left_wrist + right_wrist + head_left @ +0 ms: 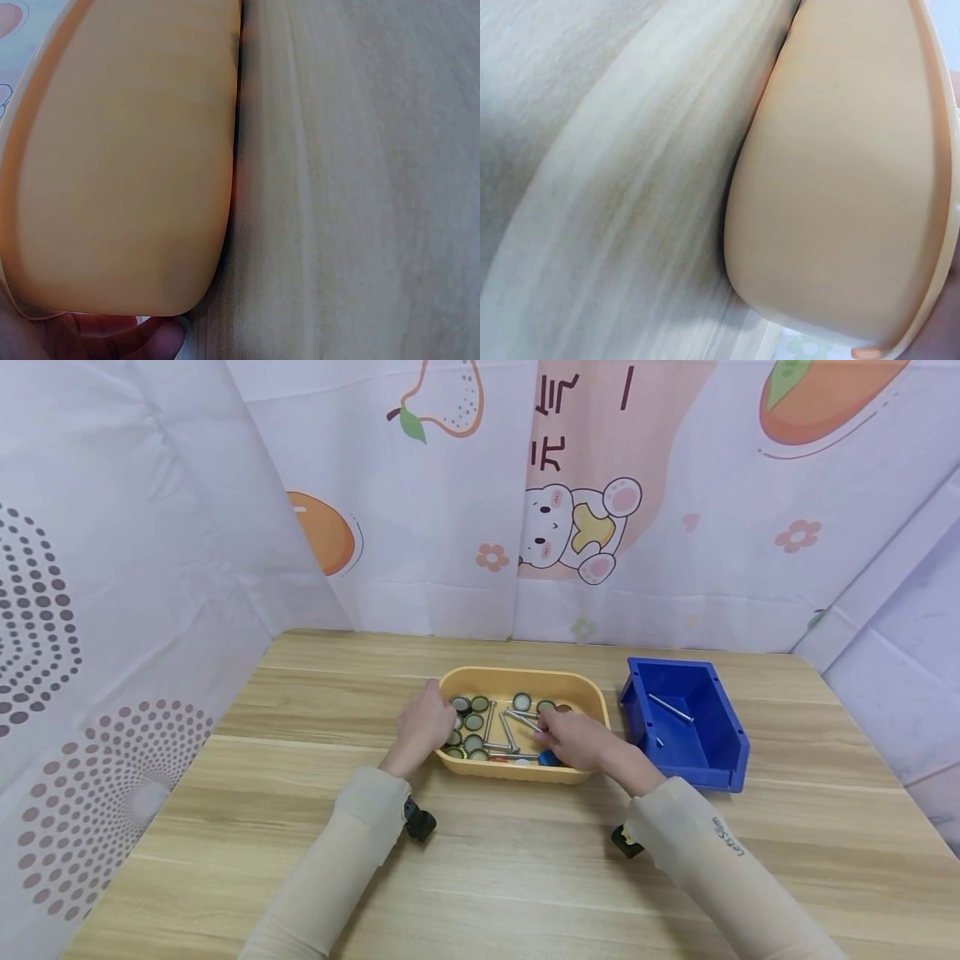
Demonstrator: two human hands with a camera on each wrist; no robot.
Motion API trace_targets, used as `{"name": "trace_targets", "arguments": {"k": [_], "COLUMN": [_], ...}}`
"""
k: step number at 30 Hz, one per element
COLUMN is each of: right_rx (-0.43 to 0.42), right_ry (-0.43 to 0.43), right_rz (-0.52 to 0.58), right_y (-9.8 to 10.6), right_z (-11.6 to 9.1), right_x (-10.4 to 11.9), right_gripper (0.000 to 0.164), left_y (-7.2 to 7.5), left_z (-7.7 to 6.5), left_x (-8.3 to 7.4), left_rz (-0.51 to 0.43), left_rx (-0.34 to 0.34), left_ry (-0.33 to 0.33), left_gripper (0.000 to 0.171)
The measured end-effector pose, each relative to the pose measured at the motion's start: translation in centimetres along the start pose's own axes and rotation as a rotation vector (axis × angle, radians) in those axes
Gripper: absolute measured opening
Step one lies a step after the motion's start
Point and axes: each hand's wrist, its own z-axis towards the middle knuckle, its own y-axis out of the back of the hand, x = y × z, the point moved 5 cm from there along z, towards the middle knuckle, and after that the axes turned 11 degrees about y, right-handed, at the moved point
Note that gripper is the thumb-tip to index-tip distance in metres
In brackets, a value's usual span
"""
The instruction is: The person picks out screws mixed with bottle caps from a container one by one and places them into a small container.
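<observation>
A shallow yellow plastic basket sits on the table with bottle caps and long metal screws inside. My left hand grips its left end; in the left wrist view, fingers curl against the outside of the end wall. My right hand reaches over the right part of the basket, fingers pointing down among the screws. The ends of two screws meet its fingertips; I cannot tell whether it pinches one. A blue cap lies just below those fingers.
Right of the basket stands a blue open-front bin holding a long screw and a smaller metal piece. The wood-grain table ends at a printed curtain behind and at the left.
</observation>
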Motion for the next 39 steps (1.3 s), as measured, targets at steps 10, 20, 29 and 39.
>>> {"name": "trace_targets", "arguments": {"k": [10, 20, 29, 39], "right_rx": [-0.085, -0.13, -0.181, -0.248], "right_ry": [0.037, 0.055, 0.062, 0.025], "right_rz": [0.024, 0.128, 0.31, 0.43], "right_y": [0.2, 0.5, 1.5, 2.4], "right_z": [0.1, 0.2, -0.4, -0.8], "right_x": [-0.2, -0.4, -0.1, -0.5], "right_gripper": [0.019, 0.019, 0.023, 0.027], "left_y": [0.0, 0.0, 0.0, 0.0], "left_z": [0.1, 0.1, 0.1, 0.1], "left_x": [0.0, 0.0, 0.0, 0.0], "left_rz": [0.0, 0.006, -0.005, -0.007], "left_rx": [-0.005, -0.015, -0.013, -0.006], "left_ry": [-0.011, -0.006, -0.01, -0.008], "left_gripper": [0.04, 0.036, 0.038, 0.036]}}
